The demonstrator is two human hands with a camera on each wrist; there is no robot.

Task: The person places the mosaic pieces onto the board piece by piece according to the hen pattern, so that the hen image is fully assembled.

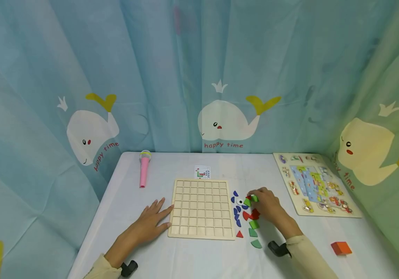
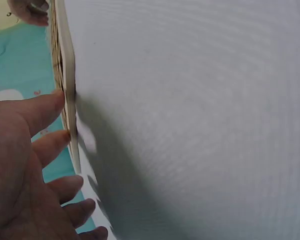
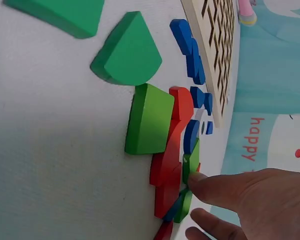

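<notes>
My left hand [image 1: 150, 221] lies spread at the left side of a square wooden grid board [image 1: 201, 237]. Its thumb and index fingertip touch the board's edge, as the left wrist view also shows. My right hand [image 1: 268, 203] is over a loose group of coloured wooden pieces right of the board. In the right wrist view its thumb [image 3: 202, 186] is extended against a light green piece [image 3: 192, 159], with the other fingers lower and partly out of frame. Red pieces [image 3: 167, 162], blue pieces [image 3: 182, 36] and a dark green fan-shaped piece [image 3: 132, 52] lie around it.
A small pattern card [image 1: 202, 172] lies behind the board. At the back left is a pink toy microphone [image 1: 144, 172]. A picture puzzle board [image 1: 300, 199] covers the back right, and an orange block [image 1: 341, 248] sits at the right. Curtains [image 1: 171, 77] surround the table.
</notes>
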